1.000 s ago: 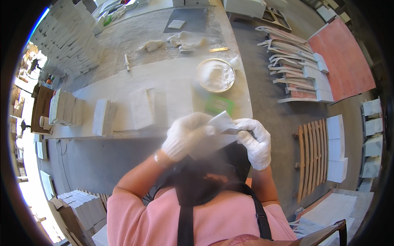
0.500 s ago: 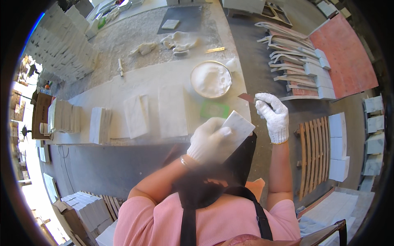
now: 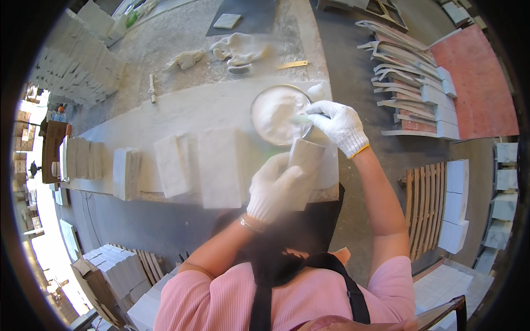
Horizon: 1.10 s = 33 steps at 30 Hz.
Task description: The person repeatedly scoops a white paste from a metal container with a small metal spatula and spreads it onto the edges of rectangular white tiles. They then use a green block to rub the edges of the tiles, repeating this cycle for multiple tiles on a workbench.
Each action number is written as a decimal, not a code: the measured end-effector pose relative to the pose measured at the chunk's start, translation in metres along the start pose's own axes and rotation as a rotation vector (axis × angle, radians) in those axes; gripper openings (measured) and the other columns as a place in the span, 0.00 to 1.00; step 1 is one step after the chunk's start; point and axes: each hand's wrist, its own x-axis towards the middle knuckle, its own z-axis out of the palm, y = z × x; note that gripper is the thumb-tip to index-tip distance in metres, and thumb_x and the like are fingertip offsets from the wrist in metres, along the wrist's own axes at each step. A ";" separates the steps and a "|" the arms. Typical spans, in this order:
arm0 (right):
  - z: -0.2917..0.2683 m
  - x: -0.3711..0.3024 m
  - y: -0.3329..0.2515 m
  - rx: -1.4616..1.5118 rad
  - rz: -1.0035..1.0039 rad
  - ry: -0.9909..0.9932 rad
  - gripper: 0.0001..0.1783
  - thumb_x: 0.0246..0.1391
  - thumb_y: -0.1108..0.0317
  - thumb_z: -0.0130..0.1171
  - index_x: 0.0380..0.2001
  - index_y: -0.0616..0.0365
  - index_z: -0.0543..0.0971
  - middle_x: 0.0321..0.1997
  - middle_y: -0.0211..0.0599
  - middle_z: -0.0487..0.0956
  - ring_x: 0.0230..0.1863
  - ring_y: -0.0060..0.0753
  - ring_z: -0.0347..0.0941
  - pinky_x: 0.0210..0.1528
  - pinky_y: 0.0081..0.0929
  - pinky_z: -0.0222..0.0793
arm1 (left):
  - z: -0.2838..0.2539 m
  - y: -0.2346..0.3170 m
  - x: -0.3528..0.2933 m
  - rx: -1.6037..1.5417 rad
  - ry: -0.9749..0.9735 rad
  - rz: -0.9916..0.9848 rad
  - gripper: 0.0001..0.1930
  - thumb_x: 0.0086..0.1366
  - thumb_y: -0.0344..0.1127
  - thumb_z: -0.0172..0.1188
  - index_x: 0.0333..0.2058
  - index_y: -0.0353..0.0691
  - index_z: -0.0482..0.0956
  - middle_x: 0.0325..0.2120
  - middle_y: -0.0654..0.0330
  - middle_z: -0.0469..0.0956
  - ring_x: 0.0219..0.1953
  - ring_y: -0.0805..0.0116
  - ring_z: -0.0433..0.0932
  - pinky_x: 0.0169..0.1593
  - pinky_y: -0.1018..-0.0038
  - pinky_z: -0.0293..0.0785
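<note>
My left hand (image 3: 271, 190), in a white knit glove, grips a white stone tile (image 3: 307, 157) at the table's front edge, its thumb across the face. My right hand (image 3: 339, 126), gloved too, reaches over the rim of a round bowl (image 3: 253, 118) of white powder (image 3: 276, 113). Its fingers pinch a small flat blade-like piece (image 3: 301, 119), whose pale end is at the powder. Several more white tiles (image 3: 222, 168) stand or lean left of my left hand. Behind the tile, a green patch (image 3: 269, 152) shows faintly.
Crumpled gloves (image 3: 241, 48), a yellow strip (image 3: 292, 64) and a pale handled tool (image 3: 152, 88) lie on the dusty table (image 3: 210, 105). Tile stacks (image 3: 77, 66) rise at the far left. Right of the table are a wooden pallet (image 3: 425, 212) and a red board (image 3: 475, 83).
My right hand has moved left and forward from beside the table to the bowl, bringing the flat piece to the powder. The tile in my left hand has turned more upright.
</note>
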 end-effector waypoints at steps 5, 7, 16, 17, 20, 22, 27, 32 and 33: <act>-0.001 0.013 0.006 0.155 0.050 -0.152 0.18 0.57 0.53 0.68 0.43 0.53 0.89 0.43 0.40 0.88 0.45 0.39 0.84 0.52 0.31 0.76 | 0.002 -0.001 0.011 -0.134 0.016 0.041 0.19 0.67 0.32 0.66 0.55 0.32 0.80 0.46 0.60 0.83 0.46 0.75 0.79 0.52 0.75 0.76; -0.005 0.013 0.007 0.231 0.068 -0.154 0.15 0.58 0.59 0.68 0.43 0.55 0.89 0.40 0.35 0.88 0.41 0.29 0.81 0.47 0.26 0.74 | 0.002 -0.001 0.015 -0.107 0.050 0.076 0.19 0.67 0.32 0.66 0.55 0.31 0.80 0.46 0.59 0.83 0.46 0.74 0.79 0.53 0.74 0.76; -0.030 -0.001 -0.014 0.416 0.099 -0.082 0.10 0.60 0.70 0.67 0.45 0.59 0.87 0.33 0.23 0.84 0.29 0.10 0.71 0.31 0.15 0.66 | 0.005 -0.016 0.028 -0.196 0.092 0.059 0.19 0.66 0.28 0.67 0.55 0.29 0.79 0.46 0.59 0.83 0.46 0.74 0.80 0.53 0.75 0.77; -0.031 -0.003 -0.017 0.426 0.120 -0.083 0.10 0.60 0.71 0.66 0.44 0.59 0.87 0.33 0.23 0.84 0.30 0.11 0.71 0.32 0.15 0.67 | 0.004 -0.017 0.029 -0.171 0.087 0.046 0.20 0.66 0.30 0.67 0.56 0.29 0.79 0.47 0.58 0.83 0.48 0.73 0.79 0.54 0.74 0.76; -0.031 -0.007 -0.023 0.410 0.110 -0.077 0.10 0.60 0.72 0.66 0.44 0.61 0.87 0.35 0.25 0.84 0.32 0.12 0.73 0.35 0.16 0.69 | 0.003 -0.017 0.030 -0.139 0.065 0.037 0.23 0.67 0.34 0.65 0.57 0.29 0.78 0.49 0.55 0.82 0.52 0.69 0.79 0.58 0.71 0.74; -0.030 -0.008 -0.025 0.366 0.052 -0.053 0.10 0.60 0.73 0.66 0.44 0.62 0.87 0.37 0.26 0.85 0.34 0.15 0.75 0.38 0.17 0.71 | 0.004 -0.015 0.029 -0.177 0.062 0.015 0.23 0.67 0.34 0.65 0.58 0.29 0.78 0.51 0.55 0.82 0.53 0.69 0.78 0.58 0.71 0.74; -0.028 -0.011 -0.030 0.291 -0.041 -0.034 0.10 0.59 0.75 0.66 0.43 0.65 0.87 0.41 0.33 0.87 0.42 0.21 0.80 0.47 0.22 0.76 | 0.006 -0.012 0.028 -0.178 0.089 0.063 0.18 0.67 0.28 0.66 0.54 0.29 0.80 0.45 0.59 0.83 0.46 0.74 0.79 0.53 0.75 0.76; -0.027 -0.015 -0.032 0.168 -0.125 0.023 0.10 0.57 0.76 0.68 0.42 0.63 0.87 0.43 0.38 0.88 0.44 0.27 0.83 0.49 0.25 0.78 | 0.005 -0.014 0.029 -0.170 0.086 0.068 0.19 0.67 0.29 0.66 0.54 0.29 0.79 0.46 0.59 0.82 0.46 0.74 0.79 0.53 0.75 0.76; -0.027 -0.015 -0.031 0.122 -0.167 0.037 0.10 0.56 0.76 0.69 0.42 0.62 0.88 0.43 0.39 0.88 0.44 0.28 0.84 0.49 0.25 0.78 | 0.005 -0.014 0.029 -0.176 0.087 0.073 0.19 0.67 0.30 0.67 0.54 0.29 0.79 0.46 0.60 0.82 0.46 0.74 0.79 0.53 0.75 0.76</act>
